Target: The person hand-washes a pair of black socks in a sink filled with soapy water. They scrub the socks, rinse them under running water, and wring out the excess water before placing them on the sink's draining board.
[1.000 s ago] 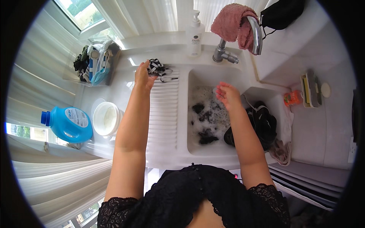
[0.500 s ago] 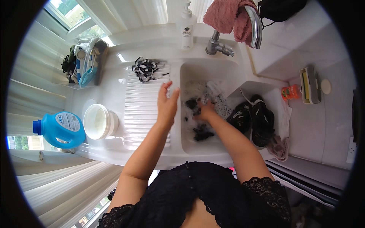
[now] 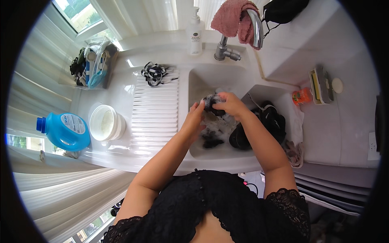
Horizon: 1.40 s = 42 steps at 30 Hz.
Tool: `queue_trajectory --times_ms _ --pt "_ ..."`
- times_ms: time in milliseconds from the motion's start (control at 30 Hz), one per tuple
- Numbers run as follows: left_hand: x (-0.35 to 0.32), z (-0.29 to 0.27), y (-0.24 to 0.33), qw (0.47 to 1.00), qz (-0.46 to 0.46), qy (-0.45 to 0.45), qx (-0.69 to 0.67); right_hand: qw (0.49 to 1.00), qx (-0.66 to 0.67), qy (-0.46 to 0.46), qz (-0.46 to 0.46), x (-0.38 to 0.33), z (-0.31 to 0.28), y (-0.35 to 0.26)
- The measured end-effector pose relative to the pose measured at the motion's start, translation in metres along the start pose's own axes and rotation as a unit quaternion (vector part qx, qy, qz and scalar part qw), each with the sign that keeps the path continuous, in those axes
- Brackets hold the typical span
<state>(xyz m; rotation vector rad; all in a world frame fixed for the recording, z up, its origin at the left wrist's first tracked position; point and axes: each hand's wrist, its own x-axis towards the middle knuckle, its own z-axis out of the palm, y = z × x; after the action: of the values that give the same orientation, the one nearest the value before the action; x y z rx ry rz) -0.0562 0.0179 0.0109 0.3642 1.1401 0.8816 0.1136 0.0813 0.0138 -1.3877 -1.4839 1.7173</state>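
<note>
Over the suds in the white sink (image 3: 219, 77), my two hands meet around a small black soapy item (image 3: 211, 103), soft-looking and foam-covered; its exact kind I cannot make out. My left hand (image 3: 195, 117) grips it from the left, while my right hand (image 3: 231, 106) has its fingers closed on the right side. Below them another dark wet piece (image 3: 211, 140) lies in the foamy water. A pair of black shoes (image 3: 272, 121) rests on the sink's right side, partly behind my right forearm.
Black-and-white laces (image 3: 154, 73) lie on the ribbed washboard (image 3: 154, 111). Leftward stand a white tub (image 3: 106, 123), a blue detergent jug (image 3: 67, 131) and a clear box (image 3: 108, 75) of items. A pump bottle (image 3: 195, 40) and a tap (image 3: 227, 52) with a pink towel (image 3: 231, 17) are behind.
My left hand has come from above the washboard into the sink area. My right hand has lifted the black item from the suds, and both hands now hold it.
</note>
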Motion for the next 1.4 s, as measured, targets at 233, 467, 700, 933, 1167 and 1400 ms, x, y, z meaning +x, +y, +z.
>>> queue_trajectory --times_ms 233,467,700,933,1167,1400 --pt "0.022 0.013 -0.006 0.978 -0.003 -0.161 -0.131 0.998 0.062 0.022 0.0 -0.028 0.005 -0.005" --pt "0.029 0.005 -0.014 0.999 -0.01 -0.048 -0.013 0.994 0.105 0.041 -0.017 -0.054 -0.005 0.03" --pt "0.016 0.007 -0.005 0.975 0.004 -0.011 0.221 0.994 0.02 0.111 0.011 -0.073 -0.018 0.024" --pt "0.024 0.003 -0.02 0.964 0.079 -0.051 0.248 0.98 0.087 0.141 -0.112 -0.088 -0.028 0.008" --pt "-0.002 0.028 -0.011 0.985 0.05 -0.164 0.038 0.97 0.184 0.094 -0.13 -0.088 -0.011 0.009" --pt "0.013 0.016 -0.013 0.991 0.009 -0.06 -0.118 0.941 -0.11 0.257 -0.188 -0.082 -0.007 0.034"
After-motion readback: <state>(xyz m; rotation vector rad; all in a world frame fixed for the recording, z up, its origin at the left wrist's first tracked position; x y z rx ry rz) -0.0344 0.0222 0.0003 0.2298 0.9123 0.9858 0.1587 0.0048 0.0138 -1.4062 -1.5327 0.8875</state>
